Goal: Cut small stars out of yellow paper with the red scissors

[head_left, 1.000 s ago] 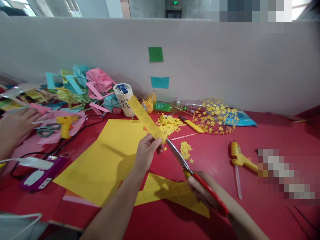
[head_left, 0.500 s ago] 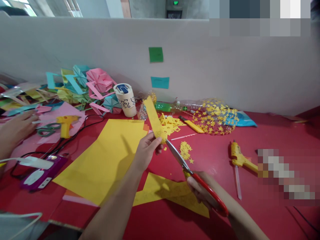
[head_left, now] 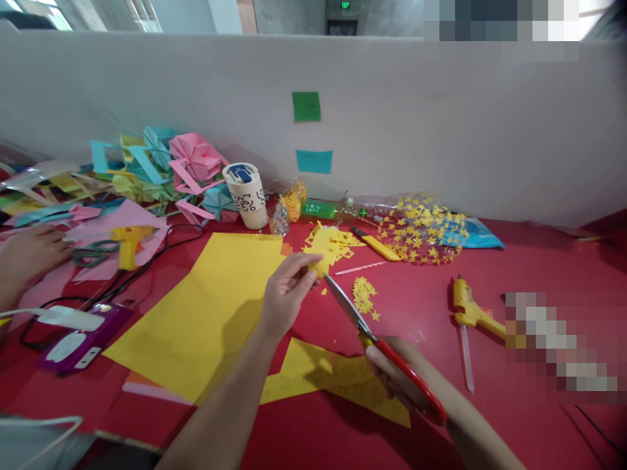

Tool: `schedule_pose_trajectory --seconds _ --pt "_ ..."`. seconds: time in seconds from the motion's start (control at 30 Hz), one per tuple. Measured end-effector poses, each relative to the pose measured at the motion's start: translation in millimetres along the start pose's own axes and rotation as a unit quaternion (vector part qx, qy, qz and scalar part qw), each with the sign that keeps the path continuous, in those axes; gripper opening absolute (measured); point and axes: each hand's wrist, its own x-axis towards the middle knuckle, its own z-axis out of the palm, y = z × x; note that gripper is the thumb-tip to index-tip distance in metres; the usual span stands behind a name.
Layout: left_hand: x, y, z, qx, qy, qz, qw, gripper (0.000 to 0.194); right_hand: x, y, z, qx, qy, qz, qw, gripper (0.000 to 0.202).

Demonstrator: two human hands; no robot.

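Observation:
Between the thumb and fingers of my left hand is a yellow paper strip, pointing away from me. My right hand is closed round the red handles of a pair of scissors, whose blades look nearly closed, their tips at the strip's near end. Whether the tips touch the paper, I cannot tell. Just right of the blades lies a small heap of yellow paper stars. Beyond my left fingers are yellow paper scraps. Under my forearms lie a large yellow sheet and cut yellow pieces.
A yellow glue gun lies at right, another glue gun at left near another person's hand. Behind stand a white cup, folded paper shapes and a star-covered plastic bottle. A yellow cutter and purple power strip lie nearby.
The yellow strip has swung from upright to pointing away, and my left fingers have shifted on it. My right hand and the scissors have barely moved.

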Motion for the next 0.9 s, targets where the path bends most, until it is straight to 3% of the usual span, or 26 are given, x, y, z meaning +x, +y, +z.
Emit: schedule_pose_trajectory --seconds 0.1,0.37,0.9 --pt "0.0 0.5 -1.9 0.041 0.013 0.009 0.999 0.017 -0.6 2.9 -0.2 -0.002 -0.002 -0.012 1.0 0.052" --pt "1.7 -4.3 -3.1 -0.059 0.01 -0.026 0.998 0.023 -4.6 2.6 -5.2 -0.041 -0.022 -0.061 0.997 0.056" --pt "2.3 -0.7 -3.0 -0.015 0.007 -0.016 1.0 0.022 -6.1 -1.0 -7.0 -0.063 -0.024 -0.075 0.995 0.058"
